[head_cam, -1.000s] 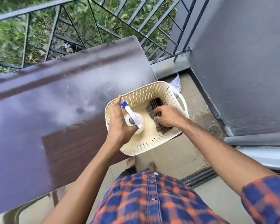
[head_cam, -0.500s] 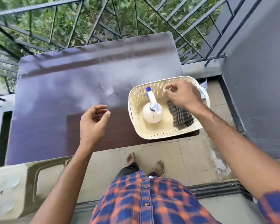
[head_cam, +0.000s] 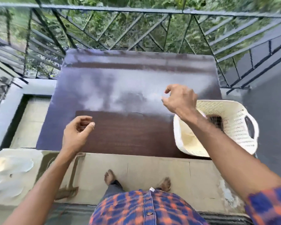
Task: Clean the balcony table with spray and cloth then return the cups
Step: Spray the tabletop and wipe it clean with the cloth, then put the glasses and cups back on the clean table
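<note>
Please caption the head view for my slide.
Empty left hand and right hand hover over table; cloth lies in basket.

A dark glossy table stands against a black metal railing, with green leaves beyond it. The left hand hovers over the table's near edge with its fingers loosely curled, holding nothing. The right hand hangs above the table further back, also loosely curled and empty, its forearm crossing a cream perforated basket at the near right corner. A dark checked cloth lies inside the basket. Bare feet stand on the tiled floor below a blue and orange plaid shirt.
</note>
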`<state>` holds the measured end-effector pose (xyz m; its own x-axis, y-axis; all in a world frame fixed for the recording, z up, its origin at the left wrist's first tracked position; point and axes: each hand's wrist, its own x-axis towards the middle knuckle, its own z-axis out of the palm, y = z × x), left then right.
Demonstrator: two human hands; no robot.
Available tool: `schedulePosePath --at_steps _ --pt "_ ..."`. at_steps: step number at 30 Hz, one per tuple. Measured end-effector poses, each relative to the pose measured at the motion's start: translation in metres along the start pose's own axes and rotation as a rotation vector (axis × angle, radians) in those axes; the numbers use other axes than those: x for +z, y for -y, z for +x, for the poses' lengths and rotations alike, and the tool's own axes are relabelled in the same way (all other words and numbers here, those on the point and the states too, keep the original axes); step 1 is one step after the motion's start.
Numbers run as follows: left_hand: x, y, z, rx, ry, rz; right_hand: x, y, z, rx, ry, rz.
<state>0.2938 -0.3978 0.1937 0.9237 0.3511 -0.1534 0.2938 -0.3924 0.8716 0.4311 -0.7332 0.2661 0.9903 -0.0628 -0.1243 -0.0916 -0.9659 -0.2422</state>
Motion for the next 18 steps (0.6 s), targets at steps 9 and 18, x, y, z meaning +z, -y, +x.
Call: schedulePosePath --at_steps 9,18 --pt "-0.064 0.074 0.065 -0.012 0.142 -0.072 0.029 0.059 -0.019 0.089 -0.055 -0.250" --pt "-0.167 0.112 0.090 -0.056 0.028 -0.123 0.103 0.298 -0.035 -0.298 0.084 -0.016"
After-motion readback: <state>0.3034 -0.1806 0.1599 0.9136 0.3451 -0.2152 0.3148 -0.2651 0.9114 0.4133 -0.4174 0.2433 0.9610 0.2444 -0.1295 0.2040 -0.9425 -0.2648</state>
